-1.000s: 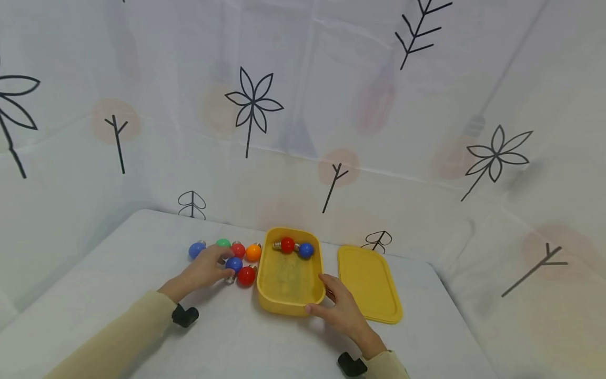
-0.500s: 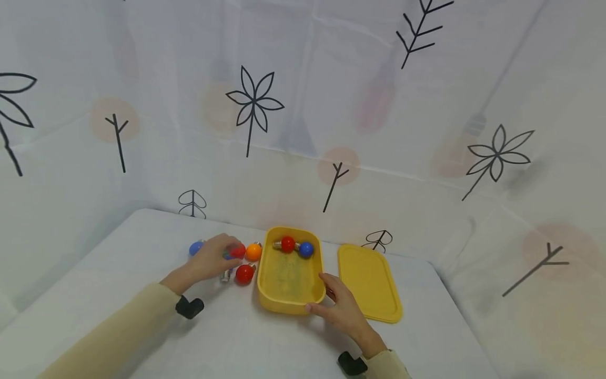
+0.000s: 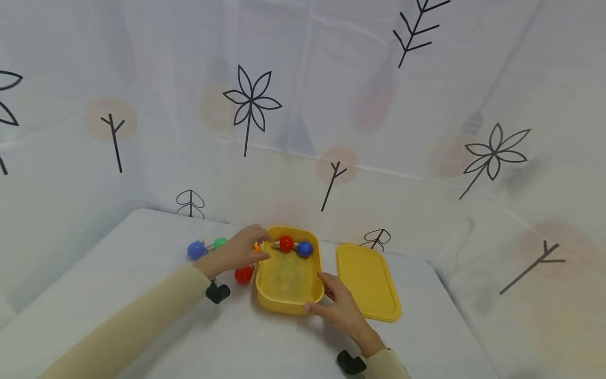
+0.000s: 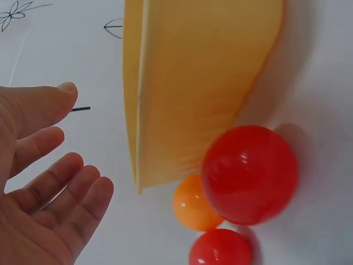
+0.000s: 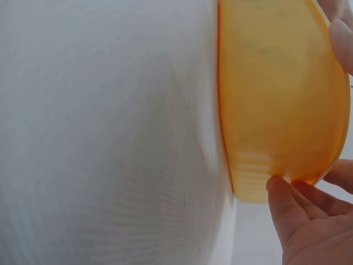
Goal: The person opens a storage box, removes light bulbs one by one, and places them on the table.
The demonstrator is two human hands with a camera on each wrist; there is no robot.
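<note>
My left hand (image 3: 234, 253) is over the left rim of the yellow plastic box (image 3: 284, 306), thumb and fingers apart. Nothing shows between its relaxed fingers in the left wrist view. Partly behind it sits an orange light bulb (image 3: 257, 246); a red bulb (image 3: 243, 275) lies below, beside the box wall. Inside the box, at the far end, are a red bulb (image 3: 286, 243) and a blue bulb (image 3: 305, 249). My right hand (image 3: 343, 310) holds the box's near right corner, thumb on the front wall and fingers (image 5: 287, 210) against the side.
A blue bulb (image 3: 196, 250) and a green bulb (image 3: 220, 243) lie left of the left hand on the white table (image 3: 293, 350). The yellow lid (image 3: 369, 284) lies flat right of the box. A patterned cloth (image 3: 303, 121) hangs behind the table.
My left hand has moved right, from among the bulbs on the table to the box's left rim. The right hand stays on the box corner, and the bulbs in the box have not moved.
</note>
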